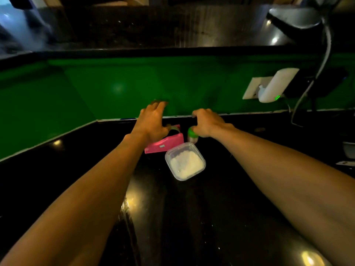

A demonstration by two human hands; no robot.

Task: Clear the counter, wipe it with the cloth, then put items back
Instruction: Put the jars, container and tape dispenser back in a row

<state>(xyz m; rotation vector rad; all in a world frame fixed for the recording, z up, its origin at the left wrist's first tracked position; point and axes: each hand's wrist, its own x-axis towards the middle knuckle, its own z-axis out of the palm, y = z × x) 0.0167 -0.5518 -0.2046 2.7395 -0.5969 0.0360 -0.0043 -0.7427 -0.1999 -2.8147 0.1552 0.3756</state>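
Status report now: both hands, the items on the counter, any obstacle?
Left hand open over pink pouch. Right hand shut on green-capped bottle. Lidded tub of white powder on counter. No cloth visible.

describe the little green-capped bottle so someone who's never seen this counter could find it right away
On the black counter, near the green back wall, three items sit clustered. The bottle stands farthest right, under the right hand, beside a pink box and behind a clear tub of white powder. It alone is upright, with a green cap.

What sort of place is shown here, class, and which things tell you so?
Probably a home kitchen: a glossy black counter against a green wall, a clear lidded container of white food, and a small green-capped bottle by the right hand.
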